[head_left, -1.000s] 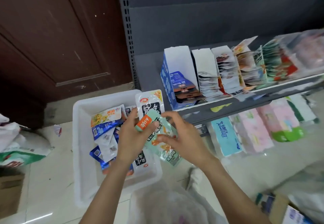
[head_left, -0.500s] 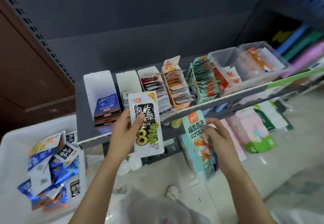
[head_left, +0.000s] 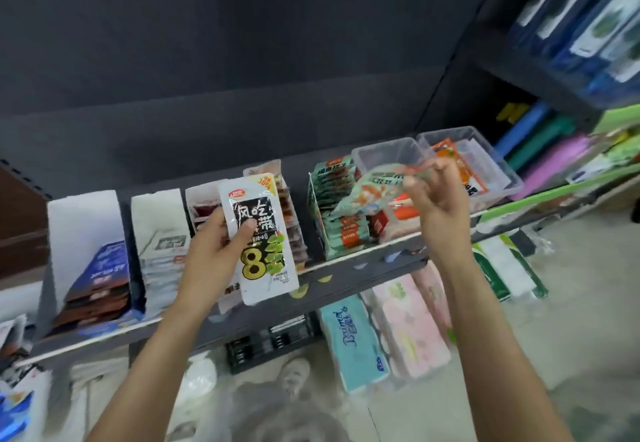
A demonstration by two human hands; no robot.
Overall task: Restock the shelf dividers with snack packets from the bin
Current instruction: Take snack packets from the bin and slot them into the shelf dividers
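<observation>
My left hand (head_left: 216, 251) grips a white snack packet (head_left: 259, 241) with black characters and a yellow 8, held upright in front of the middle shelf dividers. My right hand (head_left: 438, 206) pinches a pale green packet (head_left: 370, 194) by its end, lifted over the divider of matching green packets (head_left: 341, 216). White cardboard dividers (head_left: 86, 220) stand in a row on the grey shelf (head_left: 263, 310), each holding stacked packets. Only a corner of the bin's packets (head_left: 14, 407) shows at the lower left.
Two clear plastic tubs (head_left: 485, 164) sit at the shelf's right end. Tissue packs (head_left: 353, 341) stand on the floor under the shelf beside a dark crate (head_left: 273, 337). A second shelf unit with coloured goods (head_left: 571, 36) stands at the right.
My head turned right, away from the bin. Both hands rose to shelf height; the right hand lifted the green packet from below the shelf edge to above the green divider.
</observation>
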